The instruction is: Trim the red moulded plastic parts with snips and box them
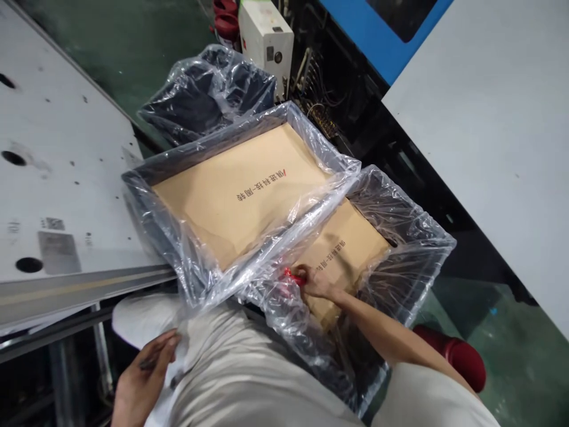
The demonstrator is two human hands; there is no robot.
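Observation:
My right hand [316,281] is closed on a small bright red thing [292,276], whose kind I cannot make out. It is above the lower cardboard sheet [361,228], beside the plastic-lined rim of the upper bin [267,246]. A second, larger cardboard sheet [217,190], printed with dark characters and a red mark, lies inside that upper bin. My left hand [144,370] is at my thigh, fingers pinched together around a small dark thing [149,363], mostly hidden. Clear plastic liner drapes over the lower bin [413,255], which sits partly under the upper one.
Behind stands another dark bin [191,98] lined with clear plastic. A white box-shaped unit [267,41] and red containers [226,26] are farther back. Machine panels flank both sides, the left one [66,178] close by. A dark red cylinder [460,356] is at the lower right.

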